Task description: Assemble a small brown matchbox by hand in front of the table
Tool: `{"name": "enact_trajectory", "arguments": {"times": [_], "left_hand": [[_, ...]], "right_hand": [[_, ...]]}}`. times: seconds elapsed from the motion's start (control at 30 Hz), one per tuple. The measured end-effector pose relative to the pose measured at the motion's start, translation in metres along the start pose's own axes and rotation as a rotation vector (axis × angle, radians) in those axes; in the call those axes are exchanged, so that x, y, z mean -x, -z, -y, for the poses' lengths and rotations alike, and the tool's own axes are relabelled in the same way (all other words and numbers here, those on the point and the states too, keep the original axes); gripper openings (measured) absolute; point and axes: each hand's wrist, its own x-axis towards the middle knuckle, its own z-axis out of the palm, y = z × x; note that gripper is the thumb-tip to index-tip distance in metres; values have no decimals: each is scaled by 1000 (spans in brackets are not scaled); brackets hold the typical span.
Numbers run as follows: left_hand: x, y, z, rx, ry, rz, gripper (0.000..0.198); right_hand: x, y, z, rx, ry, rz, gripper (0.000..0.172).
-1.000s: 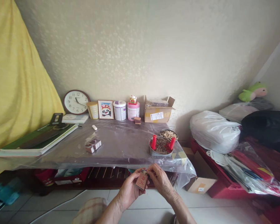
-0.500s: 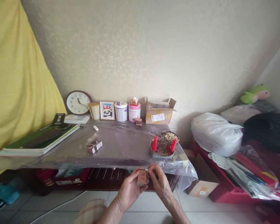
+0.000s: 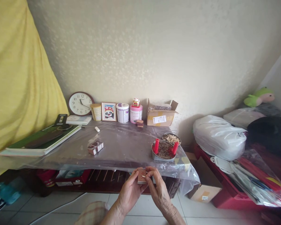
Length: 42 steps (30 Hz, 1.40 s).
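Note:
My left hand [image 3: 130,191] holds a small brown matchbox [image 3: 141,175] upright in front of the table's front edge. My right hand [image 3: 156,186] pinches at the box's right side, where a pale matchstick shows between its fingers. Beyond the hands, on the plastic-covered table [image 3: 121,150], a metal bowl [image 3: 163,151] holds dark grains and two red candles [image 3: 156,145]. Behind it stands a smaller dish of matchsticks [image 3: 171,137]. Several matchboxes [image 3: 95,147] lie in a cluster at the table's middle left.
At the wall stand a clock [image 3: 81,103], a panda picture [image 3: 108,111], two tins and an open cardboard box [image 3: 160,116]. Books [image 3: 41,141] lie at the left by a yellow curtain. Bags, a white sack [image 3: 219,136] and a plush toy fill the right side.
The camera has tilted slightly. My hands have lifted the matchbox a little, and my right fingers have shifted from its top to its side, with a matchstick now showing.

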Motion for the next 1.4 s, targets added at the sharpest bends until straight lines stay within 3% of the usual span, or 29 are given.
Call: {"name": "enact_trajectory", "arguments": {"times": [0.4, 0.63, 0.87, 1.13, 1.27, 1.4], "left_hand": [[0, -6, 2, -221, -151, -70, 17], [0, -9, 2, -318, -207, -189, 19], [-4, -6, 1, -314, -217, -131, 23], [-4, -2, -2, -370, -163, 11, 27], [-3, -2, -4, -445, -178, -12, 34], [-2, -7, -8, -454, -193, -74, 28]], "right_hand": [[-2, 0, -5, -101, -111, -5, 22], [-3, -2, -15, -224, -159, 30, 24], [-3, -4, -18, -281, -154, 15, 23], [-4, -4, -26, -187, -165, -93, 27], [-6, 4, -30, -28, -173, -169, 30], [-8, 14, -29, 110, -56, -176, 26]]}}
